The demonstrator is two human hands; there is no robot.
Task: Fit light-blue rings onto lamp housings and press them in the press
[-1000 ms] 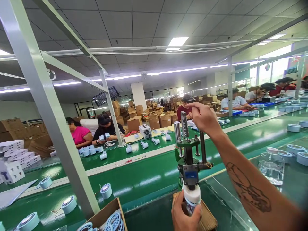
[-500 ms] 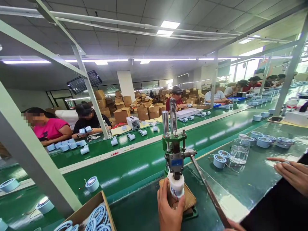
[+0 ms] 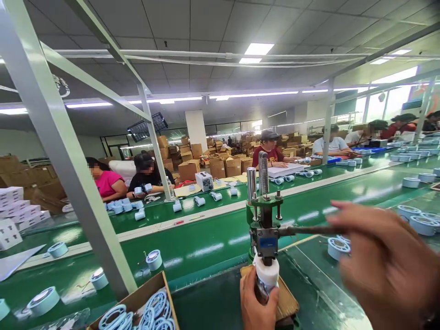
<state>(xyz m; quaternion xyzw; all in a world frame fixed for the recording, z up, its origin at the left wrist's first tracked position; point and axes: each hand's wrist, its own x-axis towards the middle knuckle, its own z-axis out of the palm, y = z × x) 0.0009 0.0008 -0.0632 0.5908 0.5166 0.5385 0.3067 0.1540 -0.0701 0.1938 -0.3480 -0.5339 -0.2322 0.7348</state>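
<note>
A small green arbor press stands on the bench in front of me. Under its ram sits a white cylindrical piece, with a shiny metallic part showing below it. My left hand grips this piece from the front, thumb to the right and fingers to the left. The press lever sticks out to the right, nearly level. At its far end is my right hand, blurred, with the lever between thumb and fingers. A wooden block lies beneath the piece.
At lower left a cardboard box holds several light blue rings. A green conveyor carries blue round housings. More housings lie right of the press. A slanted metal post rises at left. Several people sit across the line.
The lever has swung up from steeply down to nearly level, my right hand rising with it. My left hand stays at the white piece. The view has shifted, and the other person's hand is no longer visible.
</note>
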